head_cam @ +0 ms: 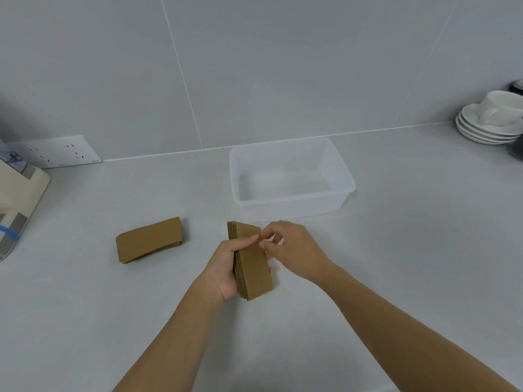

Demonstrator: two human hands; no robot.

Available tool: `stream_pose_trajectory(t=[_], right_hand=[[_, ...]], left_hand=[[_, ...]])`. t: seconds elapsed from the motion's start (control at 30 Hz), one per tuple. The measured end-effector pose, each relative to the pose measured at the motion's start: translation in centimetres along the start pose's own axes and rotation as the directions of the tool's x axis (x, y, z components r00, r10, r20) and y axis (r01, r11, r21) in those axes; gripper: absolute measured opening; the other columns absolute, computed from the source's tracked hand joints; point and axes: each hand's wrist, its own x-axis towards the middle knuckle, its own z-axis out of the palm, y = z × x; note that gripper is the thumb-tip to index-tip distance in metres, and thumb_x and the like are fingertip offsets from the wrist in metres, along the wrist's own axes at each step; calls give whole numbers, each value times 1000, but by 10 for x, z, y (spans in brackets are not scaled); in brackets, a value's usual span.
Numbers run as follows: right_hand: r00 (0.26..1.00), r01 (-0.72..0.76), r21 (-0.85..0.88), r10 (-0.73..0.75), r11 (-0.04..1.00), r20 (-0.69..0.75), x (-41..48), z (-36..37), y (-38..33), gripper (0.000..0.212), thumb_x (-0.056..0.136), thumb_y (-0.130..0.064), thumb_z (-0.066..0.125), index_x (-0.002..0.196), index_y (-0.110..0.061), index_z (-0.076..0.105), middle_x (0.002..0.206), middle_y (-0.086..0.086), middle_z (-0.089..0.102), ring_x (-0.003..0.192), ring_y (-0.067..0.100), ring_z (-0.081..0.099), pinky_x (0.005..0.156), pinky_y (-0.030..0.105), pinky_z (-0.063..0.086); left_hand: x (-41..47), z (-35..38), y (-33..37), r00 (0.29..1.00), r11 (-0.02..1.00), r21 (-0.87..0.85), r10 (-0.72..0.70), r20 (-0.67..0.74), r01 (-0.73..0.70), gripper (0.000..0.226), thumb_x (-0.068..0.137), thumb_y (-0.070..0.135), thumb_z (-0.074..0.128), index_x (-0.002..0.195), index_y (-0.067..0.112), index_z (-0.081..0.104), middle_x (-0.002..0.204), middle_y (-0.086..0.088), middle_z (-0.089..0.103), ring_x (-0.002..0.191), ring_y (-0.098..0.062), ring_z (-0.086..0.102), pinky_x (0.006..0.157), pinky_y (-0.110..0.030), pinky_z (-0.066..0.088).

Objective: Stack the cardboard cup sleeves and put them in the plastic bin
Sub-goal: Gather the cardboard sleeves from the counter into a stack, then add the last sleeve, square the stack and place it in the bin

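My left hand [226, 267] grips a stack of several brown cardboard cup sleeves [252, 267], held on edge just above the counter. My right hand [291, 250] touches the stack's right side with thumb and fingertips near its top edge. A second small pile of flat sleeves [148, 240] lies on the counter to the left, apart from both hands. The clear plastic bin [346, 181] stands behind the hands, nothing inside it.
White saucers with a cup [492, 120] are stacked at the far right against the wall. A beige appliance [19, 199] sits at the left edge below a wall socket [56, 152]. The tiled wall runs behind the grey counter [396, 250].
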Motion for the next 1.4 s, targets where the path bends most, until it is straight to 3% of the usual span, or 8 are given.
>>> stream_pose_trajectory(t=[0.1, 0.27, 0.47, 0.63, 0.83, 1.13, 1.23, 1.4], right_hand=[[997, 58, 9, -57, 998, -50, 9, -7, 0, 14, 86, -17, 57, 97, -15, 66, 103, -1, 65, 91, 7, 55, 71, 7, 38], [996, 91, 60, -92, 994, 14, 22, -15, -4, 23, 85, -20, 62, 108, -23, 63, 112, -8, 61, 101, 3, 51, 76, 9, 35], [975, 94, 166, -124, 982, 182, 33, -15, -13, 30, 80, -18, 68, 110, -22, 64, 103, -11, 64, 98, -1, 56, 76, 14, 39], [949, 96, 202, -151, 975, 278, 36, -10, -16, 28, 79, -11, 69, 106, -17, 66, 99, -4, 65, 90, -2, 57, 69, 4, 43], [924, 6, 301, -121, 954, 362, 37, -7, -20, 18, 78, -4, 69, 89, -17, 65, 84, -1, 63, 82, 12, 60, 83, 28, 51], [979, 25, 476, -118, 879, 166, 39, -14, -32, 20, 78, -1, 67, 83, -19, 62, 84, 1, 62, 82, 13, 57, 75, 16, 48], [990, 69, 566, -125, 821, 60, 42, -19, -42, 20, 78, 3, 67, 83, -16, 61, 81, 0, 63, 77, 11, 59, 69, 12, 49], [995, 101, 622, -90, 776, -49, 44, -15, -55, 20, 80, 0, 65, 82, -19, 60, 83, -1, 64, 77, 10, 59, 65, 12, 47]], left_hand=[[-1, -2, 2, 1000, 999, 43, -23, -17, 24, 29, 66, 15, 67, 93, 7, 72, 87, -13, 72, 76, -26, 66, 79, -43, 51], [-9, -3, 6, 998, 992, 119, -50, 45, 44, 31, 65, 10, 65, 96, 6, 71, 87, -13, 70, 72, -26, 64, 74, -40, 52], [-17, -9, 8, 987, 985, 155, -93, 127, 73, 39, 59, 13, 66, 97, 5, 67, 85, -13, 65, 71, -26, 60, 71, -38, 49], [-20, -14, 7, 979, 987, 136, -113, 172, 90, 37, 61, 13, 65, 96, 3, 66, 84, -14, 64, 70, -26, 60, 66, -37, 50], [-28, -18, 6, 974, 988, 108, -125, 189, 106, 59, 55, 28, 82, 105, 2, 66, 92, -17, 67, 73, -29, 64, 68, -39, 53], [-46, -44, 15, 978, 984, -177, 12, 208, 25, 90, 60, 55, 77, 125, -3, 56, 122, -30, 58, 102, -44, 62, 86, -59, 49], [-53, -49, 19, 968, 946, -295, 188, 165, -134, 81, 59, 54, 78, 122, 5, 61, 123, -21, 62, 112, -40, 58, 88, -56, 50], [-62, -50, 26, 904, 887, -241, 421, 73, -393, 61, 58, 32, 85, 113, 13, 67, 130, -12, 59, 124, -36, 49, 92, -48, 50]])
